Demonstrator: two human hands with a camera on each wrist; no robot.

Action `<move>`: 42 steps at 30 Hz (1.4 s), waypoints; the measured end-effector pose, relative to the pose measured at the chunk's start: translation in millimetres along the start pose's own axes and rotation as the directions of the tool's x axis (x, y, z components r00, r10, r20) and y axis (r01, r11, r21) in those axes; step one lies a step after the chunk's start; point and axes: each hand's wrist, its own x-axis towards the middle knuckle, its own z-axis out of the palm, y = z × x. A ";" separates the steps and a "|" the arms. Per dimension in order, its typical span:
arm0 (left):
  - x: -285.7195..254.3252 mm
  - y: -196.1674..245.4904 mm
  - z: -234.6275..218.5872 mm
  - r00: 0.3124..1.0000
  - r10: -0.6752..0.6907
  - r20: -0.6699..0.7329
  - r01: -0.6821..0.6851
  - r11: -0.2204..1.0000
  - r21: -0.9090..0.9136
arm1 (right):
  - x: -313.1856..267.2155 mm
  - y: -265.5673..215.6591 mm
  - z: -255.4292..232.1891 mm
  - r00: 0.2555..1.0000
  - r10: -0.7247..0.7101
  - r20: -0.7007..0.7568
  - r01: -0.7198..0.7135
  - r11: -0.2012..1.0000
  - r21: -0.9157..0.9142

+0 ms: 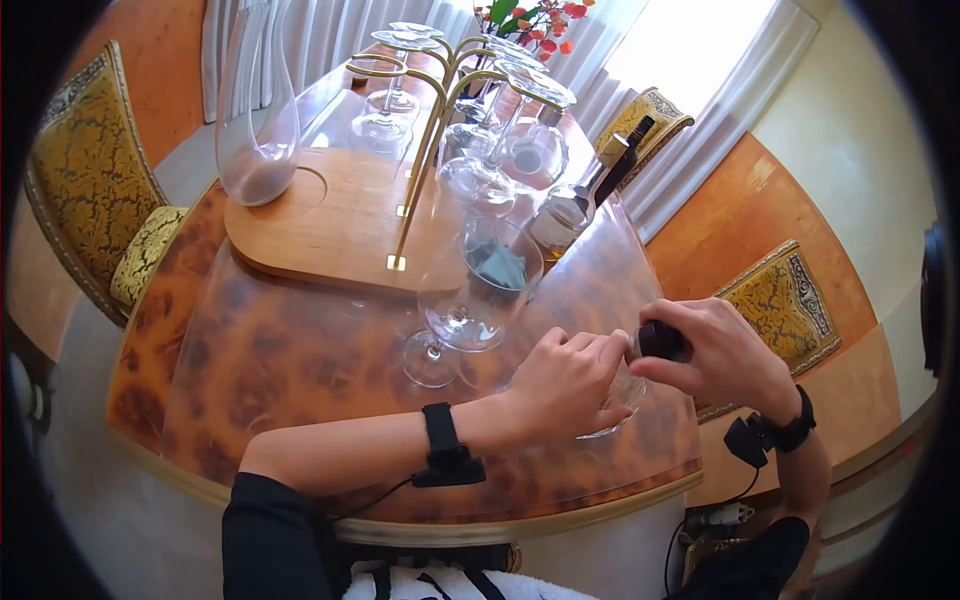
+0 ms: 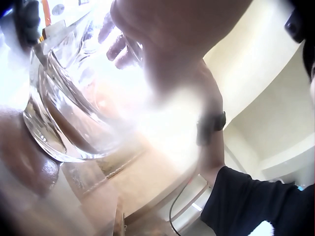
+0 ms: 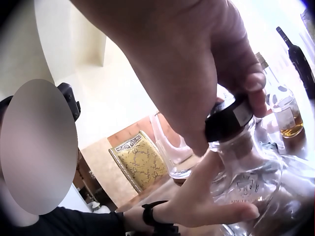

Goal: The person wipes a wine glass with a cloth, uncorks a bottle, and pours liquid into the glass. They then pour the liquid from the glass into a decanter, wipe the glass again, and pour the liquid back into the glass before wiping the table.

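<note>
My left hand (image 1: 570, 385) grips a clear glass bottle (image 1: 628, 395) near the table's front right edge. The fingers and thumb of my right hand (image 1: 715, 350) pinch the black cap (image 1: 662, 341) on its neck. In the right wrist view the cap (image 3: 230, 118) sits at the mouth of the bottle (image 3: 251, 182), with my left hand (image 3: 197, 196) around the neck just below. Thick clear glass (image 2: 64, 113) fills much of the left wrist view, which is blurred and overexposed. Whether the cap is seated or loose, I cannot tell.
A large stemmed glass (image 1: 465, 310) stands left of my hands, a grey-green cloth (image 1: 500, 268) by its rim. Behind are a bottle with amber liquid (image 1: 556, 225), a dark bottle (image 1: 612, 170), a wooden board (image 1: 310, 230) with hanging glasses, and a tall decanter (image 1: 258, 130).
</note>
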 end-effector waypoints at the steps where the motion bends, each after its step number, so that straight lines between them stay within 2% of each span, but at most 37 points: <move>1: -0.3 1.2 -1.4 0.999 -0.010 0.041 0.010 1.000 -0.011 | -0.4 1.0 -3.2 1.000 -0.003 -0.001 0.003 1.000 0.001; 3: -1.8 -0.2 2.9 1.000 -0.006 0.019 0.006 1.000 -0.009 | -0.9 2.6 -11.7 0.989 -0.130 0.068 0.128 0.991 0.036; 4: -1.4 -0.4 3.2 1.000 0.000 -0.006 0.000 1.000 -0.004 | -0.6 2.6 -15.6 0.989 -0.130 0.066 0.127 0.991 0.036; 6: -1.6 -0.5 4.0 1.000 -0.004 0.005 0.004 1.000 0.001 | 0.9 2.1 -21.8 0.972 -0.160 0.173 0.151 0.986 0.065; 12: -2.9 -0.1 5.3 1.000 -0.005 -0.012 0.005 1.000 0.003 | 1.9 8.8 -20.6 0.951 -0.263 0.160 0.260 0.965 0.044; 16: -0.7 1.9 1.9 0.999 -0.029 0.019 0.030 0.999 -0.012 | 1.3 16.3 -19.6 0.950 -0.284 0.127 0.277 0.959 0.064; 18: -0.9 2.4 2.5 0.999 -0.026 0.019 0.026 1.000 -0.005 | 2.3 10.7 -20.8 0.973 -0.202 0.115 0.184 0.971 0.155; 19: 0.0 2.5 2.6 1.000 -0.022 0.007 0.022 1.000 0.003 | 1.6 7.8 -18.0 0.975 -0.195 0.107 0.176 0.971 0.158; 21: 0.3 1.0 3.3 1.000 -0.007 -0.008 0.007 1.000 0.004 | 1.3 -0.1 -9.0 0.999 -0.024 0.039 0.020 0.994 0.109; 22: -0.6 0.7 4.6 1.000 -0.001 -0.024 0.001 1.000 0.001 | 1.5 -3.6 -1.6 0.999 -0.013 0.029 0.010 0.993 0.116; 24: -1.1 -3.2 8.8 0.999 0.034 -0.039 -0.034 0.999 0.020 | 2.4 -7.0 12.7 0.970 0.241 0.027 -0.231 0.953 -0.193; 25: -0.2 -2.6 8.2 0.996 0.056 -0.069 -0.054 0.998 0.034 | -0.9 -6.6 15.3 0.968 0.249 0.020 -0.241 0.952 -0.187; 27: -0.7 -1.8 7.6 0.998 0.045 -0.035 -0.044 0.999 0.027 | -7.9 -5.2 19.6 0.985 0.169 -0.047 -0.174 0.970 -0.171; 28: -0.4 -0.1 6.5 1.000 0.026 -0.005 -0.026 0.999 0.021 | -10.6 -3.4 22.3 0.983 0.179 -0.045 -0.184 0.969 -0.164; 29: 0.5 1.2 5.3 1.000 0.030 0.008 -0.030 0.999 0.016 | -12.3 -1.3 25.6 0.989 0.081 -0.124 -0.103 0.978 -0.182; 30: 1.7 2.2 3.7 1.000 0.025 0.009 -0.025 0.999 0.028 | -13.8 0.5 29.6 0.979 -0.019 -0.201 -0.023 0.978 -0.205; 31: 1.4 2.6 3.1 1.000 0.018 0.010 -0.019 0.999 0.040 | -15.0 1.9 34.8 0.979 -0.009 -0.204 -0.031 0.980 -0.195; 33: 0.2 1.9 5.0 0.999 0.031 -0.009 -0.030 0.999 0.031 | -15.1 4.5 42.1 0.928 -0.127 -0.349 0.039 0.968 -0.249; 34: 0.1 1.3 6.1 0.998 0.042 -0.040 -0.042 0.999 0.023 | -14.9 5.4 41.9 0.928 -0.125 -0.351 0.037 0.968 -0.247; 36: -0.6 -0.1 8.3 0.995 0.057 -0.086 -0.054 0.998 0.039 | -14.1 8.0 38.7 0.952 -0.076 -0.298 0.044 0.993 -0.114; 37: 0.3 -0.9 9.5 0.990 0.088 -0.110 -0.082 0.995 0.057 | -13.5 11.5 35.3 0.946 -0.050 -0.321 0.020 0.995 -0.097; 39: 0.7 2.7 4.7 0.998 0.060 -0.020 -0.059 0.996 0.061 | -3.6 18.7 19.1 0.996 0.086 -0.014 -0.085 0.996 0.024; 40: 1.6 3.8 2.6 0.999 0.023 0.044 -0.026 0.997 0.071 | -2.3 20.5 15.8 0.995 0.094 -0.019 -0.093 0.995 0.033; 42: 2.6 3.0 2.9 0.998 0.030 0.050 -0.033 0.998 0.053 | 0.9 23.5 11.8 0.995 0.075 0.060 -0.082 0.990 0.112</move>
